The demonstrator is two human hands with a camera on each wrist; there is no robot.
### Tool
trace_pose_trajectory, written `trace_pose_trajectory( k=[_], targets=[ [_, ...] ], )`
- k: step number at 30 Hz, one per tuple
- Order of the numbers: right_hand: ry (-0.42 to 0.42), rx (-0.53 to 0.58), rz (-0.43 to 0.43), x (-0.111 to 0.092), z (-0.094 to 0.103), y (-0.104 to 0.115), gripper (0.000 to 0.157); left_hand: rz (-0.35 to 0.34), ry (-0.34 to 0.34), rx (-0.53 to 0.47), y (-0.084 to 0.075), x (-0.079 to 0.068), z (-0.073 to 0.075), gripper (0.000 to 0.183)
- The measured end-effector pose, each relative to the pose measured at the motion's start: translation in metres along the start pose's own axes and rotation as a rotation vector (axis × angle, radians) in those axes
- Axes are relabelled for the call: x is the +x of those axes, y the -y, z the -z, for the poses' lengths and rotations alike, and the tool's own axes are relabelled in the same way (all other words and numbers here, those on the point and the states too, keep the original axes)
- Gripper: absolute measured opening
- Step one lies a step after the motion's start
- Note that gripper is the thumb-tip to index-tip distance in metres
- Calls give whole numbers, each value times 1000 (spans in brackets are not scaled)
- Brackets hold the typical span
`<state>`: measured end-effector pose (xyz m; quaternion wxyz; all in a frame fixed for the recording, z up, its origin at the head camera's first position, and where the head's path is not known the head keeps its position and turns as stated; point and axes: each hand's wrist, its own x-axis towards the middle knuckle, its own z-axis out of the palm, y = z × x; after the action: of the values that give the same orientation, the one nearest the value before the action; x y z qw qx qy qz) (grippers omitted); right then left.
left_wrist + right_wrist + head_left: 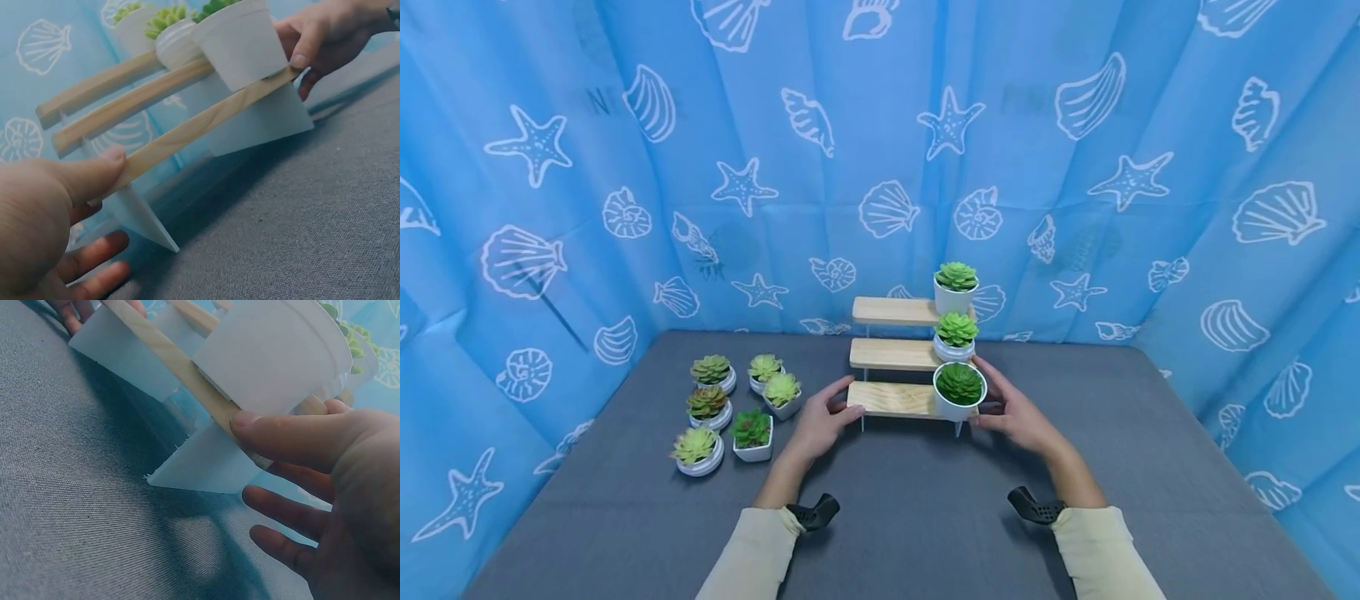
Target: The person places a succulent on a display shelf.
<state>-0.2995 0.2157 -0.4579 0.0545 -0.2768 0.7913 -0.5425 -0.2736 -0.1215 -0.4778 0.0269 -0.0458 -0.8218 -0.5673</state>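
Observation:
A three-tier wooden plant stand (891, 398) with translucent side panels carries potted succulents at its right end, one per step. My left hand (820, 421) grips the left end of the bottom step, thumb on its front edge and other fingers behind and below. At the other end my right hand (1015, 415) pinches the same step, its thumb (275, 434) on the wood just below the large white pot (240, 47). That pot holds a dark green succulent (959, 384). Above it are a bright green succulent (957, 329) and another one (956, 276) on the top step.
Left of the stand, several small potted succulents are grouped on the grey cloth-covered table (895, 525), among them a square-potted green one (752, 430) and a round-potted pale one (697, 447). A blue seashell curtain (880, 150) hangs behind and along both sides.

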Motion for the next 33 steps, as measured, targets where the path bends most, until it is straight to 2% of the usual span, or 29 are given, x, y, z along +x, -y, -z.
trace_pose_trajectory(
  k=[7,12,19,22,26,28,33],
  targets=[
    [-11,-53,-51,0,-1,3,95,-21,-24,110,-14,-2,1,64],
    [-17,-71,-46,0,-1,3,95,-75,-47,205,-26,-9,4,63],
    [-15,-63,-48,0,-1,3,95,-177,-31,219,-31,-27,23,59],
    [-10,-56,-42,-1,-1,2,95,-246,-48,251,-33,-37,33,55],
    [-8,-47,-30,-2,-1,2,95,-378,-95,380,-32,-51,45,46],
    [-8,-47,-25,-1,-1,1,95,-437,-127,438,-31,-58,51,43],
    [-7,-54,-17,-1,-1,0,95,-561,-249,501,-21,-74,70,43]
  ],
)
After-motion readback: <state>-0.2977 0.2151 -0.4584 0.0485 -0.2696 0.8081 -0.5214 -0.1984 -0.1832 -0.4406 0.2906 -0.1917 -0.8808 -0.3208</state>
